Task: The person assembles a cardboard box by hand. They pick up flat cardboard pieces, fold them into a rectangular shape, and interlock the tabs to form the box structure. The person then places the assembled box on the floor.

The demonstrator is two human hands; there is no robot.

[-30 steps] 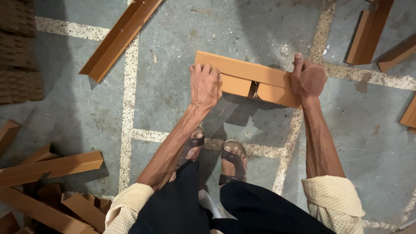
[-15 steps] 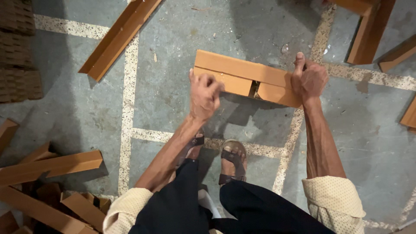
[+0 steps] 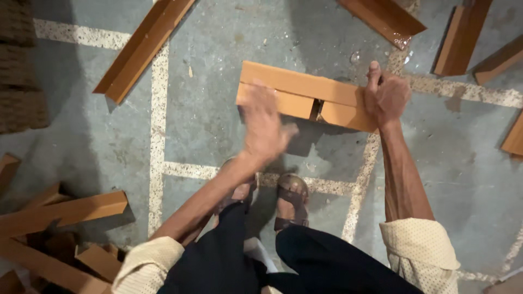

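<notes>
An orange-brown wooden assembly [image 3: 305,93] of joined boards stands on the grey floor in front of my feet. My right hand [image 3: 387,97] grips its right end, thumb up over the top board. My left hand [image 3: 265,126] hovers just in front of the assembly's left part, blurred by motion, fingers spread and holding nothing. My sandalled feet [image 3: 291,198] are below the assembly.
A long angled wooden strip [image 3: 143,50] lies on the floor at upper left. More wooden pieces lie at upper right [image 3: 462,38] and a pile [image 3: 60,218] at lower left. A woven mat [image 3: 19,92] is at the left edge.
My left hand has lifted off the top of the assembly and pulled back toward me. My right hand keeps its grip on the right end.
</notes>
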